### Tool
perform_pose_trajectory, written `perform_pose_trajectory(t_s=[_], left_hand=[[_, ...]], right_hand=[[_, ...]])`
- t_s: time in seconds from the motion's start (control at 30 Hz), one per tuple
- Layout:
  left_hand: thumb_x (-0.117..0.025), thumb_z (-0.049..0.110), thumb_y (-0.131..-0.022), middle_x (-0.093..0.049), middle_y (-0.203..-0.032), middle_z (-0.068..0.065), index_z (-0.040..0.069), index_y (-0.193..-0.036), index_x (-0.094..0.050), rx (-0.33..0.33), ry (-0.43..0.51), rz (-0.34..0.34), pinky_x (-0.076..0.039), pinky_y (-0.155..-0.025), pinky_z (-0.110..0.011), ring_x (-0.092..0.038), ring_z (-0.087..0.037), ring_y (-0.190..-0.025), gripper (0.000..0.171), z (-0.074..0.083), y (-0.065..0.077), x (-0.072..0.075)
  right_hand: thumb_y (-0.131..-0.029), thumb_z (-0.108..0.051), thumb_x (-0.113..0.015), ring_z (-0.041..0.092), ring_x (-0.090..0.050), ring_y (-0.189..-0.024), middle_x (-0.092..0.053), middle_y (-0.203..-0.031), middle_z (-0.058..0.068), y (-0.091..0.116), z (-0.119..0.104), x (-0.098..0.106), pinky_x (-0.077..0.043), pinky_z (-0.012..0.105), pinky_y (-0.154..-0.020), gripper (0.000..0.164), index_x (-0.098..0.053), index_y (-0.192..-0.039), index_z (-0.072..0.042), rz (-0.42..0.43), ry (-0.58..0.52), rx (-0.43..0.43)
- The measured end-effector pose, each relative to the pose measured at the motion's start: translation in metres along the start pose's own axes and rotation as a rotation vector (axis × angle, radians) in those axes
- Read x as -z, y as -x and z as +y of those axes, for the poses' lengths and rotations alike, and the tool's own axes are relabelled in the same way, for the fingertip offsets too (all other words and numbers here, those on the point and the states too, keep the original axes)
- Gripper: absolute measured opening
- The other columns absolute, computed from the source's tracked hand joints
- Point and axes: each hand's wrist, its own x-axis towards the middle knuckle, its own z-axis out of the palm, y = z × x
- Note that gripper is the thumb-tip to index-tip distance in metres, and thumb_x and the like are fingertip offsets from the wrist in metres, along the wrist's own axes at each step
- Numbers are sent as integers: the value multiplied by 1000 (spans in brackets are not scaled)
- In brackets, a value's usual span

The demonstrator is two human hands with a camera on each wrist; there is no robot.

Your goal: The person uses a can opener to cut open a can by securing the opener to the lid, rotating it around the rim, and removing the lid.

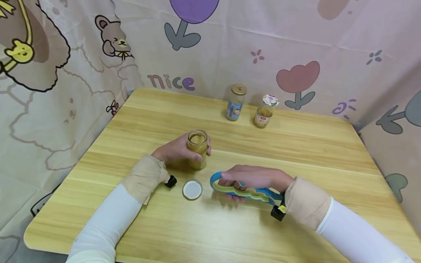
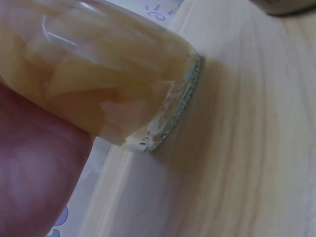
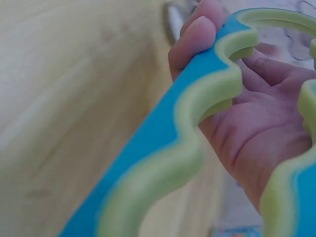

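Observation:
My left hand (image 1: pixel 177 149) grips a glass jar (image 1: pixel 196 145) with no lid on it, thumb across its front. Pale yellow pieces fill the jar (image 2: pixel 113 84) in the left wrist view, and its ridged base is close over the table. In my right hand (image 1: pixel 256 176) is a blue jar opener (image 1: pixel 254 196) with wavy yellow-green inner edges. Curled fingertips (image 3: pixel 197 39) hold one arm of that opener (image 3: pixel 163 123) in the right wrist view. Between the two hands a round lid (image 1: pixel 192 190) lies white inside up on the table.
Toward the back of the wooden table (image 1: pixel 164 113) stand a jar with a gold lid (image 1: pixel 236 104) and a blue label, and a smaller jar with a flowered cover (image 1: pixel 264 112). A printed cloth (image 1: pixel 223 54) hangs behind the table and along its sides.

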Motion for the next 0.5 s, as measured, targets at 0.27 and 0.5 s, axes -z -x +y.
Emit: perform_pose_trajectory(t_s=[0.27,0.5], left_hand=[[-65,-10,-75,-57,-101,-22,-3,-109,-48,-1,14,1,-42,-95,-47,-54,-36,-100,39,0,0,0],[-65,-11,-74,-57,-102,-22,-2,-110,-48,-9,9,-2,-43,-95,-46,-54,-36,-100,40,0,1,1]], right_hand=[[-101,-57,-23,29,-53,-66,-57,-88,23,36,-7,16,-47,33,-58,71,-53,-108,7,83,-117,328],[-98,-44,-23,28,-52,-72,-61,-95,15,58,-13,27,-40,38,-52,66,-51,-121,10,240,-186,682]])
